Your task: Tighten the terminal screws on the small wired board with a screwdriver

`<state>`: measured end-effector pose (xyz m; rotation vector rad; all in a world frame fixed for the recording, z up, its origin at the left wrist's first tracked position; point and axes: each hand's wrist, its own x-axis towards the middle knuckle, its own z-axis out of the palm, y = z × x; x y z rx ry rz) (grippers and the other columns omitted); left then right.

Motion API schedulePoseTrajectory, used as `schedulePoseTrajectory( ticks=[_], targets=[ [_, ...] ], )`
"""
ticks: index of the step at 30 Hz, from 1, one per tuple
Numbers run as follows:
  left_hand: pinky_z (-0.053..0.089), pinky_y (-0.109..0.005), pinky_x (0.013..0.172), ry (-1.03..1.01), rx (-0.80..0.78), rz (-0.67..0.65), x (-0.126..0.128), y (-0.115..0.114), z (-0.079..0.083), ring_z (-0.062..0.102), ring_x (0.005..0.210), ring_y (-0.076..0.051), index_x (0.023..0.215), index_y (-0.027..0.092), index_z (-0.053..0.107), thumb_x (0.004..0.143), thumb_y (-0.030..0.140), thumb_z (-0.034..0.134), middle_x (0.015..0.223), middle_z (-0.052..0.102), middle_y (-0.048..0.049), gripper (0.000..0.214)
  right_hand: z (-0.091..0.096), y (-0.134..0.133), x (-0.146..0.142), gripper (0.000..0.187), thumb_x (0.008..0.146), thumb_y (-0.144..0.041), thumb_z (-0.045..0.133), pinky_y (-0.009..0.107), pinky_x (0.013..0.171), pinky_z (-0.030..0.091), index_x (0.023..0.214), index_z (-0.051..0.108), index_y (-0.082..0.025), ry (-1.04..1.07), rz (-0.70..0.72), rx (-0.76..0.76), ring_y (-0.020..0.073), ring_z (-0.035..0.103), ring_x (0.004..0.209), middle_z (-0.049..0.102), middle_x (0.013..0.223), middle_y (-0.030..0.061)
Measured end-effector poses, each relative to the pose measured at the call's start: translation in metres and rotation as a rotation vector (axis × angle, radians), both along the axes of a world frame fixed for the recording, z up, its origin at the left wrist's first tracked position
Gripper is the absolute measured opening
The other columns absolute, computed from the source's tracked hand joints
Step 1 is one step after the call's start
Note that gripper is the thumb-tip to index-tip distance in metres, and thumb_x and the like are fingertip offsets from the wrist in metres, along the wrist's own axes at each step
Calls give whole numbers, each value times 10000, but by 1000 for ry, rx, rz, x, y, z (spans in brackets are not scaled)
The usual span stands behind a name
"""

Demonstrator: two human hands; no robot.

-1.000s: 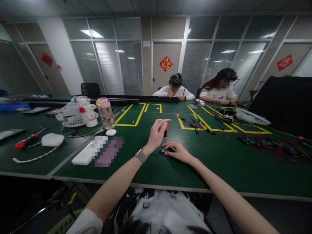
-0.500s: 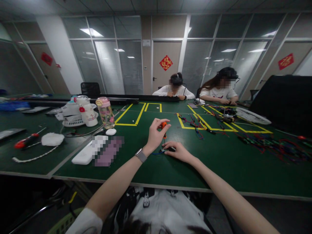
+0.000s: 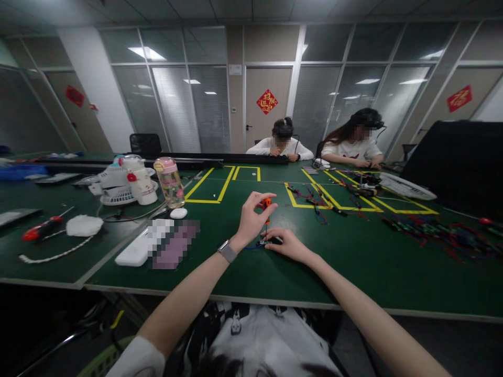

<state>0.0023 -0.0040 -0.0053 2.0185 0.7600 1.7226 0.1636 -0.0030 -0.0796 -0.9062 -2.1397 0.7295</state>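
Note:
My left hand [image 3: 253,217] is closed around the orange and black handle of a screwdriver [image 3: 268,214], thumb and fingers curled about it. The screwdriver stands nearly upright, and its thin shaft points down at a small circuit board [image 3: 262,243] on the green table. Pinched at the board's right side is my right hand [image 3: 286,245], its fingertips on the board and a dark part beside it. A blue wire runs out from the board to the left. The fingers hide much of the board, and I cannot make out the screwdriver's tip.
Left of my hands lie a white power bank [image 3: 137,246], a purple flat item [image 3: 175,248] and a pink-lidded bottle [image 3: 170,183]. A red-black screwdriver [image 3: 45,228] is farther left. Wired boards [image 3: 436,230] lie in a tangle at right. Two people [image 3: 281,144] sit across the table [image 3: 220,277].
My left hand and the screwdriver handle have shifted very slightly to the right, the fingers turned a little. My right hand stays at the board.

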Motion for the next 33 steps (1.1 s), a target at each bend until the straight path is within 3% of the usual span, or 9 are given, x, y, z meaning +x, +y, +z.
schedulePoseTrajectory(
  ticks=[2,7,11,16,20,26,30,33],
  targets=[
    [504,-251,761,1,-3,13,0,-1,0,583,877,-152,1054,229,685,863,258,650,970,585,-37,196,0,0,0,115,761,-214,728,400,957,491,874,738,-197,-2,0,0,229,663,1035,720,1083,92],
    [507,-292,867,-10,-61,-96,0,2,-2,613,1035,-175,1185,232,627,987,237,402,1186,602,-68,300,0,0,0,114,765,-215,722,392,954,491,874,738,-187,1,5,11,231,660,1041,717,1087,99],
    [528,-284,824,-49,-116,-178,1,5,-5,650,999,-180,1235,215,583,977,242,429,1216,616,-85,302,0,0,0,115,770,-231,721,398,956,489,876,739,-191,-1,8,7,231,658,1045,718,1084,95],
    [499,-252,765,5,9,-3,0,0,0,610,884,-154,1061,209,666,896,219,591,970,619,-42,182,0,0,0,120,768,-231,726,395,953,490,879,740,-189,-1,6,6,231,659,1042,716,1086,98],
    [475,-263,774,30,80,116,-1,-4,3,567,820,-144,959,212,685,865,234,645,903,568,-20,104,0,0,0,118,766,-219,725,401,951,492,881,737,-195,-9,5,14,229,662,1031,718,1084,97],
    [457,-317,919,96,89,34,0,-5,3,576,1045,-186,1125,221,636,987,202,374,1107,595,-65,296,0,1,-1,112,761,-215,728,394,947,495,871,736,-193,-7,4,17,230,662,1032,723,1063,93],
    [497,-299,842,83,66,-44,0,-5,4,630,929,-165,1144,212,614,981,206,399,1107,615,-68,270,0,0,0,118,767,-224,727,398,952,491,882,736,-196,-6,7,20,228,663,1028,723,1063,89],
    [489,-283,796,92,109,28,0,-6,4,603,850,-153,1073,211,647,936,194,507,982,616,-46,197,1,-1,0,115,766,-212,727,399,956,488,879,735,-195,-7,3,17,229,660,1035,724,1056,90]
  ],
)
